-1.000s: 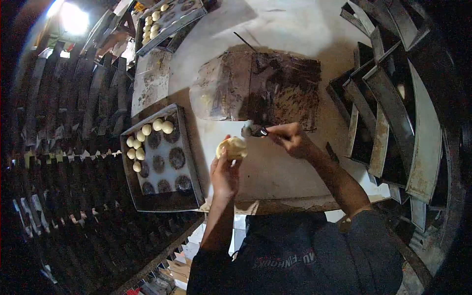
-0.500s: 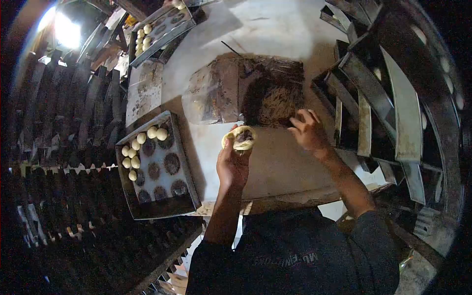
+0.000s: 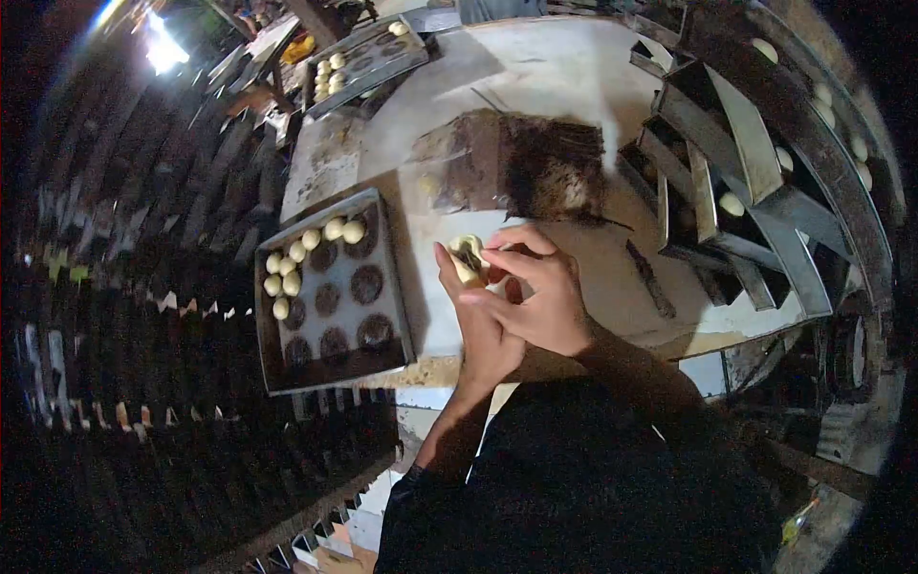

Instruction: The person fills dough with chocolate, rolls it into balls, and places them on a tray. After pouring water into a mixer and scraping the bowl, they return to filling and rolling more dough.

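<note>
Whitish work table (image 3: 430, 320) has a dark smeared patch (image 3: 564, 177) in its middle. Above its near part, left hand (image 3: 488, 340) holds the dough piece (image 3: 467, 263) w/ curved fingers, & right hand (image 3: 547, 298) pinches the rim w/ its fingertips; dark filling shows inside. On left is a metal tray (image 3: 409, 330) w/ round marks & pale dough balls (image 3: 311, 239); 2nd tray (image 3: 384, 67) lies far left. Metal pans (image 3: 741, 139) are stacked on right. Room is dim, w/ bright light (image 3: 164, 48) at far left.

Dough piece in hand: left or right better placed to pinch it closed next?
Right, I'd say: the right hand has its fingers at the edge of the open dough piece, while the left hand cradles it.
</note>
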Tool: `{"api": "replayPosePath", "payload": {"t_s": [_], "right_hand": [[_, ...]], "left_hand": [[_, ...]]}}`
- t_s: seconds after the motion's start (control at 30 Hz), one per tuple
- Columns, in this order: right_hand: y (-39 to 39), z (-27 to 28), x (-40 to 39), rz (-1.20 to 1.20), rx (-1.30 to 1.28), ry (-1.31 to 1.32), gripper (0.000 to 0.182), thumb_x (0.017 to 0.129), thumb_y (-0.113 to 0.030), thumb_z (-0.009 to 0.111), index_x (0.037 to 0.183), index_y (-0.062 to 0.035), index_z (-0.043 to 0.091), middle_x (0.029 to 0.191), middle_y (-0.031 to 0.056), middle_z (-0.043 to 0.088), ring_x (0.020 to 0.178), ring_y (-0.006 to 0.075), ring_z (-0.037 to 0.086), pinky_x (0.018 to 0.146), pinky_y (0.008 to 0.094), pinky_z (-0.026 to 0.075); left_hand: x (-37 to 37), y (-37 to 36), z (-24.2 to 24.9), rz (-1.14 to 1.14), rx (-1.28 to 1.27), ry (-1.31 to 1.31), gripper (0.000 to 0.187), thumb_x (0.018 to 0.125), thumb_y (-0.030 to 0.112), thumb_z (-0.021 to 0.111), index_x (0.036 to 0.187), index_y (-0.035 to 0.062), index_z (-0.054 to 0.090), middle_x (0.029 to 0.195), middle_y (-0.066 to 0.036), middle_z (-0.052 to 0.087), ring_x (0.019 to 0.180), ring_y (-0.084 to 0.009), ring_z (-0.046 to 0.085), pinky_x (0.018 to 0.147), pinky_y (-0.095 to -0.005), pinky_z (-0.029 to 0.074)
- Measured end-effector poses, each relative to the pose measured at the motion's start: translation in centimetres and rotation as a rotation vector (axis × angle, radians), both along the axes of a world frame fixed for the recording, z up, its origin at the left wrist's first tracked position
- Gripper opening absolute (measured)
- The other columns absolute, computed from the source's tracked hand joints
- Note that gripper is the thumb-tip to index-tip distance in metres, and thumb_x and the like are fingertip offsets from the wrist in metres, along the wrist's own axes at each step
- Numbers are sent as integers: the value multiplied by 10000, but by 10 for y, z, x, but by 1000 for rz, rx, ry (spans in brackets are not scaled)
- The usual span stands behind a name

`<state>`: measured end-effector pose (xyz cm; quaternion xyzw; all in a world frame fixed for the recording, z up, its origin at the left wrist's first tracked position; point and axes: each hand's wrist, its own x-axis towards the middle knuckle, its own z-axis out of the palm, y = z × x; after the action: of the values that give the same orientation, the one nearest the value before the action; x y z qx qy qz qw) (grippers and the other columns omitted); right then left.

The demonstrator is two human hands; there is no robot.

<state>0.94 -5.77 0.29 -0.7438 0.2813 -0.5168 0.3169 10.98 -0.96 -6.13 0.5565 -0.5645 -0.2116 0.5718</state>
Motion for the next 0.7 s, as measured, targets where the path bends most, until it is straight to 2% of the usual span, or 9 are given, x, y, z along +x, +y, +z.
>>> {"api": "replayPosePath", "payload": {"t_s": [0.1, 0.13, 0.2, 0.27, 0.33, 0.43, 0.53, 0.67, 0.7], "right_hand": [[33, 13, 24, 5, -251, 26, 184, 742, 5, 723, 905, 68, 665, 959, 150, 623, 786, 261, 645, 676, 325, 538], [46, 19, 30, 33, -345, 8, 179, 739, 8, 714, 905, 49, 664, 964, 139, 623, 790, 264, 640, 678, 335, 533], [73, 31, 39, 83, -528, -29, 176, 732, 12, 695, 905, 12, 660, 973, 117, 622, 799, 269, 631, 683, 356, 522], [107, 44, 46, 273, -468, -66, 160, 728, -7, 746, 866, 53, 691, 921, 126, 647, 797, 242, 644, 644, 313, 526], [136, 55, 46, 374, -267, 6, 205, 738, -11, 758, 917, 60, 688, 912, 124, 652, 750, 185, 637, 611, 292, 512], [168, 77, 48, 422, 309, 314, 249, 753, -25, 768, 969, 57, 675, 907, 112, 659, 706, 122, 624, 586, 264, 500], [191, 56, 54, 546, 538, 179, 307, 752, -69, 792, 1006, 47, 664, 900, 93, 664, 686, 87, 617, 576, 243, 495], [213, 56, 64, 550, -150, 241, 495, 682, -176, 854, 1067, 51, 641, 956, 143, 651, 779, 171, 668, 652, 275, 536], [218, 56, 65, 529, -163, 279, 497, 682, -177, 851, 1073, 44, 639, 974, 138, 648, 793, 184, 669, 665, 284, 538]], "left_hand": [[26, 51, 32, 87, -63, -428, 772, 884, 75, 524, 1484, -52, 56, 1524, -280, 89, 1346, -332, 312, 1060, -402, 331], [33, 69, 38, 49, -116, -232, 779, 880, 68, 529, 1492, -37, 58, 1544, -265, 70, 1362, -327, 294, 1057, -408, 337], [34, 105, 61, -10, -169, 610, 815, 912, 186, 601, 1504, -4, 73, 1465, -180, 327, 1277, -260, 413, 1044, -373, 351], [61, 143, 53, -152, -319, 776, 844, 878, 319, 684, 1489, -1, 198, 1376, -153, 424, 1179, -217, 488, 1005, -349, 389], [78, 181, 56, -22, -250, 435, 677, 789, 508, 729, 1204, -8, 590, 1286, -174, 494, 1043, -251, 569, 872, -361, 487], [85, 209, 38, 178, -488, 213, 529, 776, 498, 739, 1015, 40, 628, 1158, -226, 598, 1018, -298, 603, 821, -383, 513], [89, 238, 30, 263, -537, -68, 440, 829, 402, 720, 1063, 48, 608, 1144, -256, 611, 1017, -325, 629, 792, -373, 520], [79, 260, 39, 607, -546, -324, 431, 854, 323, 714, 1187, 71, 608, 903, -108, 599, 961, -239, 562, 733, -318, 493], [85, 269, 37, 579, -375, -498, 536, 884, 360, 667, 1275, 15, 546, 1038, -128, 651, 824, -215, 495, 735, -354, 391]]}}
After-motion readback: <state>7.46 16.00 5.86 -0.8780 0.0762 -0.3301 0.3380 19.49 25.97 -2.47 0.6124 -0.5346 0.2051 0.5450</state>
